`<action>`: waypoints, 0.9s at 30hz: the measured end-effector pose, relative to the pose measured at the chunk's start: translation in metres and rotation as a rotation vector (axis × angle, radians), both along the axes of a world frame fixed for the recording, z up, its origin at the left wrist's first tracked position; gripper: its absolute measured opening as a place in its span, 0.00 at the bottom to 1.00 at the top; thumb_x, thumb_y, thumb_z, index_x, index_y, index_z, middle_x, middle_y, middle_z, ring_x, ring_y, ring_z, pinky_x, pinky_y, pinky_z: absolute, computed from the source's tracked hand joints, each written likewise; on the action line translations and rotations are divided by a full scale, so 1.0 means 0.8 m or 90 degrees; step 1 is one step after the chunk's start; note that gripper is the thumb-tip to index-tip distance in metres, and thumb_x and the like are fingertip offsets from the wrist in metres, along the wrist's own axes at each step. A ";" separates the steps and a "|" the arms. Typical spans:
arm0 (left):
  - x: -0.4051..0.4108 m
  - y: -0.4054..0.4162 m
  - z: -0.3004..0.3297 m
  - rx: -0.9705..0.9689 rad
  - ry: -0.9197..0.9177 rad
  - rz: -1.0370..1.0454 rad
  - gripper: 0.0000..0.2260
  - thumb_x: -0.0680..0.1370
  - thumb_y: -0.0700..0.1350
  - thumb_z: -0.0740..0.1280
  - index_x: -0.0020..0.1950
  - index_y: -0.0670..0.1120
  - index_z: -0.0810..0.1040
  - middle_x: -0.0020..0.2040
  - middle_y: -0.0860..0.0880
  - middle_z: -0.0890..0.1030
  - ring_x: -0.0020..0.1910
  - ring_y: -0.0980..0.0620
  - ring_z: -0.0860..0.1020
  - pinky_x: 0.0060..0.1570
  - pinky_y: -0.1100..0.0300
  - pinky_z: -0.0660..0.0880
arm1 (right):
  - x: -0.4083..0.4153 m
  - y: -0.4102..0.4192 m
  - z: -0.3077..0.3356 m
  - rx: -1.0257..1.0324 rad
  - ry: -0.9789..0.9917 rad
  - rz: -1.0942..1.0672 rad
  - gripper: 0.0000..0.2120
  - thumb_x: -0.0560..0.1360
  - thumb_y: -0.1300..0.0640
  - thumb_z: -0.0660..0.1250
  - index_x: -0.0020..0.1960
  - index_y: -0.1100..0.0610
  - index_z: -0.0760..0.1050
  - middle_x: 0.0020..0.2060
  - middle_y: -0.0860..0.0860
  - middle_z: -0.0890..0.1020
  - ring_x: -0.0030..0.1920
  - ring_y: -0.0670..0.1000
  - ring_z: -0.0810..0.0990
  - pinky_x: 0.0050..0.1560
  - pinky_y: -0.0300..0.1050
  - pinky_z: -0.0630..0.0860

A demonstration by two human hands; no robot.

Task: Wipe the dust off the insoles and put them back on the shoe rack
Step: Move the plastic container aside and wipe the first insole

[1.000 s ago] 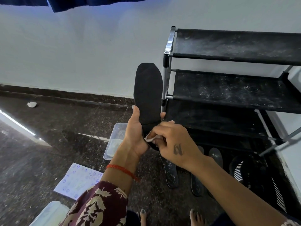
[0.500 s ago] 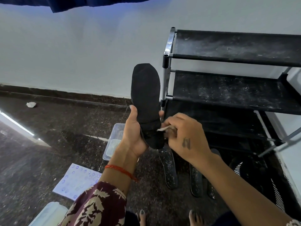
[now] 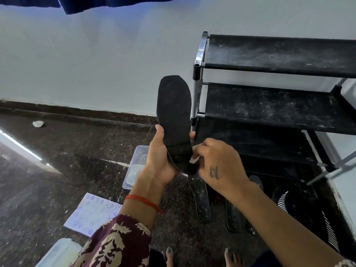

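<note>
Left hand [image 3: 160, 160] gripping my black insole [image 3: 174, 114], right hand [image 3: 217, 166] pinching the wipe [image 3: 193, 160]; dusty insoles [image 3: 202, 201] wait at lower centre, shoe rack [image 3: 269, 106] shelves bare.

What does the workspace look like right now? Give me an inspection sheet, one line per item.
Surface: dark speckled stone floor, dusty.
Job's things: black insole held upright; white wipe at its heel end; three dusty insoles lying on the floor; black shoe rack, shelves dusty and bare.
Clutter: clear plastic container; printed sheet; white container at lower left; white scrap by the skirting.
Grippers: left hand grips the insole's heel end; right hand pinches the wipe.
Cables: nothing seen.
Surroundings: white wall; dark cloth hanging at top; bare toes at the bottom edge.
</note>
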State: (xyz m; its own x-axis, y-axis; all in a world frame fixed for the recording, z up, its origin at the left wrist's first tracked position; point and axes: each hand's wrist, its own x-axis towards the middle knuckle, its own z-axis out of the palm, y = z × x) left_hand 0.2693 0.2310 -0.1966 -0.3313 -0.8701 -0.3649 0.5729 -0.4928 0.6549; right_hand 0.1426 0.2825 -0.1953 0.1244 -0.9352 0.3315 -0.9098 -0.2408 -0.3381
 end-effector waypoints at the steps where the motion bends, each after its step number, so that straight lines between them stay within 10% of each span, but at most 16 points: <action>1: 0.000 0.000 0.001 -0.003 0.001 0.002 0.35 0.79 0.65 0.47 0.45 0.41 0.85 0.44 0.41 0.81 0.36 0.45 0.83 0.34 0.54 0.80 | -0.003 -0.001 0.000 -0.016 -0.022 -0.017 0.07 0.65 0.64 0.70 0.42 0.57 0.81 0.35 0.50 0.79 0.37 0.52 0.78 0.32 0.39 0.71; 7: 0.004 -0.002 -0.002 -0.001 0.018 -0.001 0.35 0.78 0.66 0.50 0.49 0.38 0.84 0.49 0.41 0.80 0.53 0.40 0.81 0.51 0.49 0.79 | 0.016 0.001 0.008 -0.089 -0.236 0.064 0.06 0.69 0.64 0.68 0.44 0.56 0.79 0.40 0.48 0.81 0.40 0.44 0.78 0.40 0.35 0.75; 14: 0.006 -0.003 -0.012 0.023 0.014 -0.009 0.35 0.78 0.66 0.50 0.66 0.38 0.74 0.60 0.37 0.76 0.65 0.35 0.72 0.69 0.43 0.64 | 0.028 0.002 -0.004 -0.062 -0.096 0.076 0.08 0.68 0.65 0.63 0.41 0.58 0.80 0.36 0.51 0.79 0.37 0.51 0.78 0.36 0.38 0.72; 23: 0.001 0.000 -0.002 0.015 -0.001 0.002 0.33 0.79 0.64 0.49 0.49 0.39 0.83 0.47 0.40 0.81 0.41 0.41 0.82 0.40 0.46 0.81 | -0.008 -0.006 0.001 -0.038 -0.025 -0.069 0.05 0.65 0.65 0.71 0.41 0.61 0.79 0.35 0.53 0.77 0.31 0.48 0.70 0.31 0.36 0.64; 27: 0.002 0.001 0.001 0.008 0.007 0.005 0.30 0.80 0.63 0.51 0.57 0.39 0.78 0.51 0.40 0.80 0.48 0.43 0.80 0.49 0.50 0.79 | 0.008 -0.003 0.006 -0.101 -0.205 0.012 0.07 0.69 0.67 0.67 0.45 0.58 0.78 0.42 0.51 0.79 0.41 0.46 0.78 0.41 0.30 0.73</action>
